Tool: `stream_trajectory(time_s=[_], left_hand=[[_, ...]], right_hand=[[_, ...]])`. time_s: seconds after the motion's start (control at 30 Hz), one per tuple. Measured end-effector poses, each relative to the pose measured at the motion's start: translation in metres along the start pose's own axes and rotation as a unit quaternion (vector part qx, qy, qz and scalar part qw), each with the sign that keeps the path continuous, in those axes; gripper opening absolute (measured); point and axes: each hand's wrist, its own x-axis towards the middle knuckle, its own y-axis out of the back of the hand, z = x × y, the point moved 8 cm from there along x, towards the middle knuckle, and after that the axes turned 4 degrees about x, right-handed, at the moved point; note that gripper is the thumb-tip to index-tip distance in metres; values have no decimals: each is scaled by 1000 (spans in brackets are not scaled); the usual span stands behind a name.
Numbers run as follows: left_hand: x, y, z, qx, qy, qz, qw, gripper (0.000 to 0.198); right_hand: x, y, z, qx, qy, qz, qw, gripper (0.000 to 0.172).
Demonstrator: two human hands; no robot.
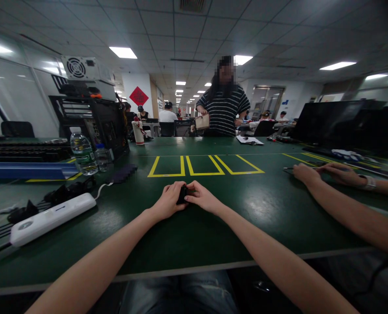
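Observation:
A small black object (182, 196) is held between my two hands, just above or on the green table (141, 244). My left hand (168, 198) wraps round it from the left side. From the right, my right hand (201, 197) pinches it with thumb and fingers. Most of the object is covered by my fingers, so its kind cannot be made out. Beyond my hands, yellow tape outlines (205, 173) mark the tabletop.
On the left lie a white power strip (53, 218), water bottles (83, 152) and an open computer case (96, 122). A co-worker's hands (325, 172) hold a thin tool at right. Black monitors (338, 126) stand behind them. Another person (226, 109) stands across the table near a clipboard (249, 140).

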Motion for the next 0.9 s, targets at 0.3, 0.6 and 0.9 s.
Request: stream_trajectory(time_s=[0.3,0.6,0.9], left_hand=[[1,-1,0,2,4,2,1000,54],[1,0,1,1,1,-2,1000,54],[1,-1,-1,-1,8,0,1000,54]], right_hand=[[3,4,5,-18,13,18,1000,28],[1,0,-3,14,33,3,999,29],[3,5,4,2,0,27,1000,28]])
